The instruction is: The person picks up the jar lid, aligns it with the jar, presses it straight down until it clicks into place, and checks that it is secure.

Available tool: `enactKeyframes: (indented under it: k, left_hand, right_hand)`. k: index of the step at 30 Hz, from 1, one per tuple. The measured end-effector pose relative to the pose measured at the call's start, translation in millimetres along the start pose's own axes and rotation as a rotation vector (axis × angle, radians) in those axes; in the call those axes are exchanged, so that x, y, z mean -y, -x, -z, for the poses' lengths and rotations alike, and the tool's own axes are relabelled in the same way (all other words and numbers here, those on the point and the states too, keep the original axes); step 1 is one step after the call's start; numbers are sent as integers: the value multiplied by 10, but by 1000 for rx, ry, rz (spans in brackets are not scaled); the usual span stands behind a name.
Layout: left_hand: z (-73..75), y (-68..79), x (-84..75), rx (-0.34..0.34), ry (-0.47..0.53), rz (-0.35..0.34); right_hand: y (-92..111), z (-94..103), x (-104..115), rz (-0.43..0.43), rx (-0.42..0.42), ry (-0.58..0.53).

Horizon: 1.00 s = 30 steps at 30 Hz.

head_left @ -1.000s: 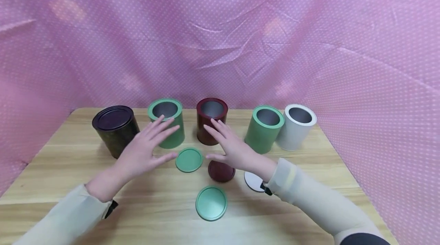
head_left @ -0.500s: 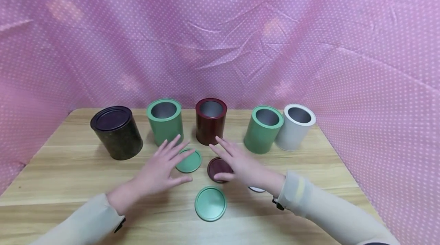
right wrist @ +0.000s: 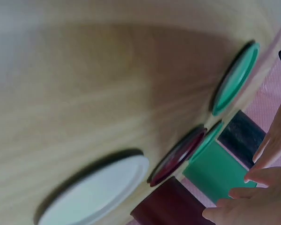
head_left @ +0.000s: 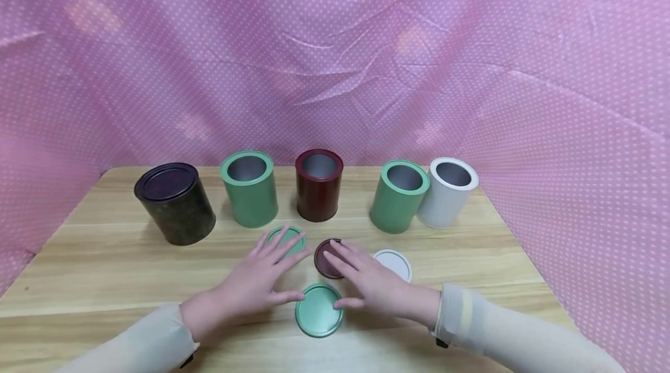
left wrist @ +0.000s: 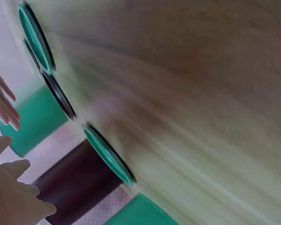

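My left hand (head_left: 253,286) hovers with spread fingers over the table, its fingertips in front of the far green lid (head_left: 286,241). Spread likewise, my right hand (head_left: 374,286) is above the table, its fingers partly covering the dark red lid (head_left: 325,262). Both thumbs point at the near green lid (head_left: 318,312), one from each side; the wrist views show the hands apart from the lids. A white lid (head_left: 395,262) lies just behind my right hand. Neither hand holds anything.
Along the back stand a black can (head_left: 178,207) with its lid on, a green can (head_left: 252,195), a dark red can (head_left: 317,195), another green can (head_left: 396,204) and a white can (head_left: 445,201), the last ones lidless. A pink dotted cloth (head_left: 335,59) hangs behind the wooden table (head_left: 94,268).
Both hands have come back toward me and lower, from in front of the cans to around the lids. The white lid shows more fully now. The cans and lids stay in place.
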<state>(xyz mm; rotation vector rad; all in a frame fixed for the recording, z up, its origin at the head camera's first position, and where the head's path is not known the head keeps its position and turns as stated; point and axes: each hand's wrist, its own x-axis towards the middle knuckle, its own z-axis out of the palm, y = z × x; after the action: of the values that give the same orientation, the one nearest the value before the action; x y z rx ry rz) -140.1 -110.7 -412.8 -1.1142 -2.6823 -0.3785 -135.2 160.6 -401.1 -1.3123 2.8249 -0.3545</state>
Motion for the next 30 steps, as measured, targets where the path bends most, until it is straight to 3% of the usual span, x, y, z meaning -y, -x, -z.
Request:
enactKeyframes:
  k: [7,14,19,22,30]
  left_hand:
    - [-72,53,-74,31,16,-31]
    - [-143,125,-168,110,81,2]
    - [-201,155,-197,98,44,-6]
    - [-217,178,-222,114,46,15]
    - [-202,237,-319,233,102,85]
  right_hand:
    - [62,-61,44,-27,84,-40]
    - [118,-143,71,-47,115,-110]
    - [145,-194,69,-49,129,-139]
    - [165,-212,63,-38,124,-157]
    - [175,-262,45,-10,117,-131]
